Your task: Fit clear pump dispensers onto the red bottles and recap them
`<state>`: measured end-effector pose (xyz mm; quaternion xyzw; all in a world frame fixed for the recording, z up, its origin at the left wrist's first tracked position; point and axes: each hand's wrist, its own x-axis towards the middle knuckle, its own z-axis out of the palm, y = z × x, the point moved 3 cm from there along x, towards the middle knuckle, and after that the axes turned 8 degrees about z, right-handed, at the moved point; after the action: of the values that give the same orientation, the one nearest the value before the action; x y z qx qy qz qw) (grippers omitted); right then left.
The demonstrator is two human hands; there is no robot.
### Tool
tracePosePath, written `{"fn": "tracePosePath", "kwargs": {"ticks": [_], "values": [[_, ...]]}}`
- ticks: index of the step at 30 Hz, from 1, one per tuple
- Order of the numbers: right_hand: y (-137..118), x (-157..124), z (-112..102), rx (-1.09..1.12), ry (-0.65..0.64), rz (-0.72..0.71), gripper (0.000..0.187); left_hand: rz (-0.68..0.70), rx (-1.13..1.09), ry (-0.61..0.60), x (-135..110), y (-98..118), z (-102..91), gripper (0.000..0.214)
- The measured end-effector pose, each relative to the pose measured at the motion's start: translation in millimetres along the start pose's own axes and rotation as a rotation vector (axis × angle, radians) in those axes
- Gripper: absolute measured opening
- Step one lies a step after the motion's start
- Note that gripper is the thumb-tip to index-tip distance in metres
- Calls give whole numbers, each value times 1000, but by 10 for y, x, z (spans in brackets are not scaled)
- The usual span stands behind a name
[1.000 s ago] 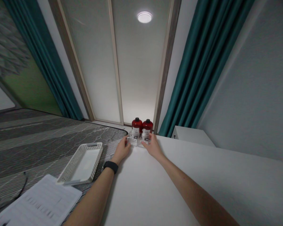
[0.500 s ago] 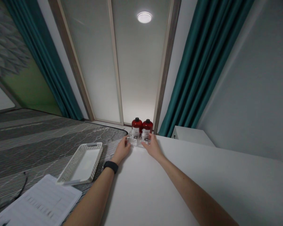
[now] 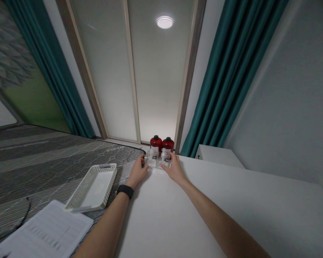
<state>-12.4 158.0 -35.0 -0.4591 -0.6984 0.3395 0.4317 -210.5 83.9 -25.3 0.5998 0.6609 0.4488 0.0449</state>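
At the far edge of the white table, two red bottles (image 3: 155,142) with black caps and white labels stand side by side. In front of them is a low clear plastic tray (image 3: 158,165) with small white items (image 3: 165,154) in or behind it, too small to make out. My left hand (image 3: 139,170) is curled at the tray's left end, its fingertips partly hidden. On the right end, my right hand (image 3: 174,169) grips with thumb in front and fingers along the side. A dark band circles my left wrist.
A white perforated basket (image 3: 111,182) lies on the grey patterned cloth to the left, beside printed paper sheets (image 3: 47,229) and a black cord (image 3: 27,211). The white table (image 3: 161,215) spans the front. A white cabinet (image 3: 220,154) stands beyond it at right.
Hardly anything differs. Both hands stay at the two ends of the tray, with only a slight shift of the left hand and of the view.
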Motion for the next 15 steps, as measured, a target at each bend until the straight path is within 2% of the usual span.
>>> {"fn": "tracePosePath", "kwargs": {"ticks": [7, 11, 15], "values": [[-122, -61, -186, -23, 30, -12, 71, 103, 83, 105, 52, 191, -220, 43], [-182, -116, -329, -22, 32, -25, 71, 188, 104, 131, 47, 426, -312, 32], [-219, -188, -485, -14, 26, -25, 68, 273, 79, 110, 1, 729, -319, 22]]}}
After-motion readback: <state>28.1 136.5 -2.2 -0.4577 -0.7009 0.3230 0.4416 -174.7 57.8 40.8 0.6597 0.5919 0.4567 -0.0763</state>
